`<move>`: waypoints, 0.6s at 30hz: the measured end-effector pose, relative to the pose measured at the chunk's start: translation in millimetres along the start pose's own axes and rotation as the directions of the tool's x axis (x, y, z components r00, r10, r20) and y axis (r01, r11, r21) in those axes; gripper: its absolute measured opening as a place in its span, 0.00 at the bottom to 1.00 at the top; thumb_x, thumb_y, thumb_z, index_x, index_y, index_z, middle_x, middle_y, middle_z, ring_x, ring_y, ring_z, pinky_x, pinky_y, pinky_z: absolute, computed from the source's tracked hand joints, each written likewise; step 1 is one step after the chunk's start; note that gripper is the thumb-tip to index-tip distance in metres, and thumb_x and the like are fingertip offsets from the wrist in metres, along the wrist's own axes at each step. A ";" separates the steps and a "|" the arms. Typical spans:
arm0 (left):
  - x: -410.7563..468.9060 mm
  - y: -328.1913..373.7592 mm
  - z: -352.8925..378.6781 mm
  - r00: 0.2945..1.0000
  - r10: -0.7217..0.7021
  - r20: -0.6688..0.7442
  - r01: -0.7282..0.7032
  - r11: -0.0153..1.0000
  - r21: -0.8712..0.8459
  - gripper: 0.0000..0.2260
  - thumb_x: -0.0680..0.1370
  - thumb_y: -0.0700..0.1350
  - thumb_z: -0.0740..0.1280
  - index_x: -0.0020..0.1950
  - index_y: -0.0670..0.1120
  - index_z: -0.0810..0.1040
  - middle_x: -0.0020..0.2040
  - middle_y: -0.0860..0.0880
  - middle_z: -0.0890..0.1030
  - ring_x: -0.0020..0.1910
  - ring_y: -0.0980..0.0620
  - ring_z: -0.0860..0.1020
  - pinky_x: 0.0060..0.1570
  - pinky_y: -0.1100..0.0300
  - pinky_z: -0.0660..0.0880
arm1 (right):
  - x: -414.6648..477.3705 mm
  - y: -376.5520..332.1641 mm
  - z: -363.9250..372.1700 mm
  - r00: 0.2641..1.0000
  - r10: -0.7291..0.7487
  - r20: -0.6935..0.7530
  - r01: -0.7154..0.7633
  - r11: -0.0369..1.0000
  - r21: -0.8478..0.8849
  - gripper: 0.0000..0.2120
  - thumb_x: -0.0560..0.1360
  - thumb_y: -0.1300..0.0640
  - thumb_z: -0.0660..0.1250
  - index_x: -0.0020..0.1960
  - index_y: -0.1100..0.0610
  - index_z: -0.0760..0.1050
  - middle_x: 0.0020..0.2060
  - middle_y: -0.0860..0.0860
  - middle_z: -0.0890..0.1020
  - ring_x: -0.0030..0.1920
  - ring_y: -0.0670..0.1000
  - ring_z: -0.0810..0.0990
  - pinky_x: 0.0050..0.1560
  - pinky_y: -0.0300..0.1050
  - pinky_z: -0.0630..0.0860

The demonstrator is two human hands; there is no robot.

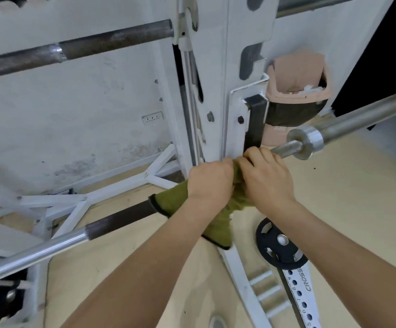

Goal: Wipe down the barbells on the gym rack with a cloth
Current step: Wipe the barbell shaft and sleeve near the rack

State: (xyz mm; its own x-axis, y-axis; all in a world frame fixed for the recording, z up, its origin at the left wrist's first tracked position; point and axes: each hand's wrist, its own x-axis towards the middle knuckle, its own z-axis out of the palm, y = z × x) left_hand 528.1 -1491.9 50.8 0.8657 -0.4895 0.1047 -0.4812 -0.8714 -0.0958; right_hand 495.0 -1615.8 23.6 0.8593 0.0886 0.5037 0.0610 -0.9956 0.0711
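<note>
Left hand (210, 179) and right hand (266, 178) are both clenched on the cloth (168, 203), knuckle to knuckle. It's bunched around the barbell (62, 242) right where the bar meets the rack (216, 79) upright. The loose end of the green cloth hangs under the left wrist and drapes over the dark knurled part of the bar.

My take on doing this bit well: that spot by the upright is cramped, so I'd twist the cloth around the bar rather than only slide it, since the back side is the easy bit to miss. From there, work out to the collar (307, 142) on the right, then back left over the knurl toward the chrome section. Squeeze firmly so the cloth gets into the texture. I'd also tuck the dangling end in so it doesn't snag on the rack, and mind your fingers near the steel bracket. The upper bar (85, 45) looks dull and a bit rusty. Can't tell if it's been wiped.

Containers: just one, a pinkish bin (296, 72) behind the upright with a dark band round its lower part. Something white and crumpled shows at the inner rim, maybe tissue, hard to say. Can't see how full it is. There's also a black plate (270, 249) low by the rack's base, not part of this job.
</note>
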 end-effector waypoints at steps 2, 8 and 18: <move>-17.4 -24.5 2.1 0.999 -0.037 0.021 0.037 0.999 0.025 0.03 0.78 0.44 0.61 0.51 0.48 0.72 0.39 0.50 0.79 0.34 0.46 0.75 0.27 0.58 0.58 | -1.6 1.7 1.4 0.999 -0.005 -0.042 0.006 1.000 0.007 0.08 0.67 0.65 0.70 0.46 0.60 0.79 0.42 0.56 0.76 0.44 0.60 0.74 0.43 0.53 0.70; -104.2 -119.1 1.8 0.939 -0.340 0.048 0.327 0.928 0.180 0.06 0.76 0.51 0.61 0.40 0.52 0.71 0.29 0.54 0.70 0.26 0.50 0.69 0.29 0.60 0.64 | -0.7 -5.0 0.6 0.996 0.067 -0.062 -0.064 0.996 0.063 0.09 0.65 0.66 0.73 0.45 0.61 0.81 0.40 0.55 0.76 0.42 0.59 0.75 0.41 0.51 0.70; 2.0 6.7 -4.6 0.995 -0.019 0.102 0.019 1.000 0.007 0.06 0.78 0.41 0.63 0.54 0.45 0.72 0.48 0.48 0.81 0.45 0.46 0.80 0.35 0.57 0.65 | 1.0 -11.8 -5.0 0.994 0.106 0.000 -0.105 0.993 0.053 0.12 0.60 0.65 0.74 0.43 0.60 0.79 0.41 0.56 0.75 0.42 0.59 0.74 0.37 0.48 0.67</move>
State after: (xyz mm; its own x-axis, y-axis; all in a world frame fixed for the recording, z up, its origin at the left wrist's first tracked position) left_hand 526.0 -1498.8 54.9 0.8843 -0.4668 0.0050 -0.4640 -0.8800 -0.1011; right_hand 492.6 -1603.8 27.6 0.8608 -0.0170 0.5087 -0.0033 -0.9996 -0.0278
